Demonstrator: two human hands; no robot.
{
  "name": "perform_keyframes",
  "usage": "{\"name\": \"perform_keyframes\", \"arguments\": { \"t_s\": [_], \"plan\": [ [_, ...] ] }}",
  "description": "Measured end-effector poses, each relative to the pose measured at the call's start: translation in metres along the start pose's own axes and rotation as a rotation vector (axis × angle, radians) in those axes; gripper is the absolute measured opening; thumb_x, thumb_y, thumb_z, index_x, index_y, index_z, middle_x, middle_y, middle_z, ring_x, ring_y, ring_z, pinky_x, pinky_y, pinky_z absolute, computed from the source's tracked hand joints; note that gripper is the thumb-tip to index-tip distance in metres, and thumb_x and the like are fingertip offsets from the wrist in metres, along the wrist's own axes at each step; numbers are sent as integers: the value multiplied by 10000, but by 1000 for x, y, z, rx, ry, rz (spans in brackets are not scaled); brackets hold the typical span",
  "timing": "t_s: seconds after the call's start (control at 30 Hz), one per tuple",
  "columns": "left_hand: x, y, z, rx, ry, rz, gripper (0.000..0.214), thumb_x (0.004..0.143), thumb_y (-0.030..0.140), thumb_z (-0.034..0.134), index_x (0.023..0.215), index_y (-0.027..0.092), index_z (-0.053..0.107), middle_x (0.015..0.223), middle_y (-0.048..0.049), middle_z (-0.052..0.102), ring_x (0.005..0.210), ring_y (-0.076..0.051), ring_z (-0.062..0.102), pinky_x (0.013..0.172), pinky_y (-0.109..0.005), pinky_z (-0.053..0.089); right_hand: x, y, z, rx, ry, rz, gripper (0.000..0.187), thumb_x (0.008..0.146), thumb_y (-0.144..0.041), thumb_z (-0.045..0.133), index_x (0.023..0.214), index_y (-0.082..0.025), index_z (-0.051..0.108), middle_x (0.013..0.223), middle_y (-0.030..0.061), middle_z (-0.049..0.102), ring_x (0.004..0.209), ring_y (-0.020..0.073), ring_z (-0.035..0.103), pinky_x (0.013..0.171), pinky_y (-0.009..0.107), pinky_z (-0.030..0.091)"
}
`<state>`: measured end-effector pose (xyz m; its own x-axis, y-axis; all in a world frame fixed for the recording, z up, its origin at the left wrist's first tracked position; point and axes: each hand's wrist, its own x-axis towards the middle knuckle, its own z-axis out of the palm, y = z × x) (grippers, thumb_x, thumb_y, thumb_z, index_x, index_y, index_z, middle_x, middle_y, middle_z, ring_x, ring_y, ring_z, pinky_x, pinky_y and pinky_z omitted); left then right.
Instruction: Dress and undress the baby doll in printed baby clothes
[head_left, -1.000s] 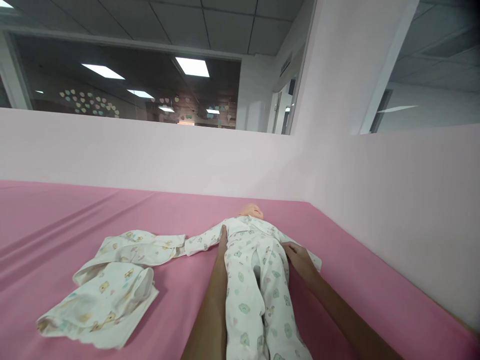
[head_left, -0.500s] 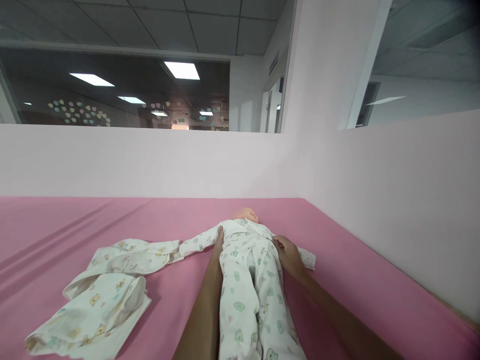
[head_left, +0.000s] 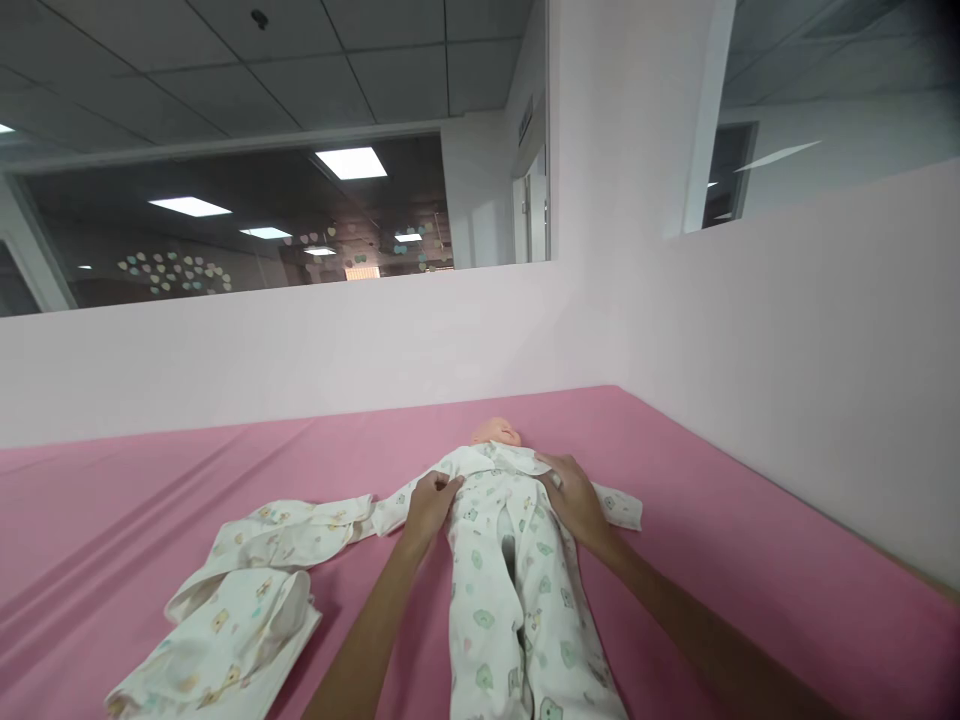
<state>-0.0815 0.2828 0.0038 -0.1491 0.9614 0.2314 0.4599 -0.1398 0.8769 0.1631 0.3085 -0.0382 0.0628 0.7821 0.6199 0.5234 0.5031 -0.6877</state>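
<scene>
A baby doll (head_left: 496, 434) lies on its back on the pink sheet (head_left: 720, 540), dressed in a white printed sleepsuit (head_left: 510, 590), head pointing away from me. My left hand (head_left: 429, 503) rests on the doll's left side by the sleeve, fingers curled onto the fabric. My right hand (head_left: 571, 495) presses on the doll's right side near the chest, fingers bent over the cloth. Neither hand lifts the doll.
A second white printed garment (head_left: 240, 590) lies crumpled on the sheet to the left, one sleeve reaching toward the doll. Pale partition walls (head_left: 787, 330) close the sheet at the back and right. Windows and ceiling lights show above.
Both hands slid from alongside the doll's body up onto its chest sides. My left hand went from flat and edge-on to curled on the fabric. The camera tilted a little.
</scene>
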Motion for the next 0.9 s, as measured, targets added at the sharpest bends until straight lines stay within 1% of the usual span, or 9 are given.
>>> {"name": "perform_keyframes", "arguments": {
  "t_s": [0.1,0.23,0.33,0.43,0.53,0.6,0.7,0.8,0.9],
  "plan": [
    [3,15,-2,33,22,68,273,783,438,556,672,210,457,604,47,463,563,-121,443,543,-248,354,11,-15,2,-16,0,-74,301,874,-431,473,693,-220,587,751,36,602,795,219,543,792,345,402],
    [-8,25,-10,86,68,194,194,868,371,400,755,222,451,719,25,503,649,-142,473,605,-265,377,12,-26,-6,-10,113,-67,368,946,-442,336,760,-215,558,762,41,597,774,205,522,736,325,399],
    [-31,15,-21,310,48,395,158,889,278,347,804,224,470,818,-7,556,767,-181,510,699,-300,395,-1,-16,-18,-49,120,-127,327,940,-406,355,810,-214,586,797,55,623,808,215,528,771,345,397],
    [-52,-3,-28,505,5,517,162,885,214,340,804,226,480,859,-30,585,838,-208,516,788,-341,385,-17,2,-30,-170,16,-281,244,913,-354,430,814,-219,608,789,58,644,791,221,547,788,363,394],
    [-60,-14,-28,539,-4,460,139,873,207,351,801,227,468,874,-38,593,854,-214,520,810,-356,383,-30,17,-34,-267,-77,-284,176,895,-335,473,868,-225,608,860,59,655,835,227,567,802,361,401],
    [-58,-16,-25,476,-27,352,86,861,231,380,860,232,466,885,-26,592,842,-208,523,772,-337,398,-34,25,-31,-294,-123,-183,175,890,-356,471,885,-227,589,877,53,647,837,227,568,762,344,407],
    [-48,-18,-20,346,-131,235,116,849,263,406,949,238,460,862,0,590,764,-182,523,674,-289,401,-34,35,-24,-313,-245,-14,233,894,-396,423,779,-228,537,764,26,621,703,200,551,620,302,373],
    [-39,-25,-18,338,-180,228,115,851,260,380,842,219,487,805,-11,593,717,-181,520,634,-280,383,-32,43,-19,-345,-313,40,278,894,-378,375,684,-228,476,682,17,592,638,190,526,578,293,330],
    [-37,-34,-20,422,-174,290,207,867,245,346,795,209,537,862,-57,636,790,-218,560,686,-308,396,-33,46,-26,-365,-330,27,268,879,-349,375,652,-228,450,681,25,585,654,196,522,595,302,326]
  ]
}}
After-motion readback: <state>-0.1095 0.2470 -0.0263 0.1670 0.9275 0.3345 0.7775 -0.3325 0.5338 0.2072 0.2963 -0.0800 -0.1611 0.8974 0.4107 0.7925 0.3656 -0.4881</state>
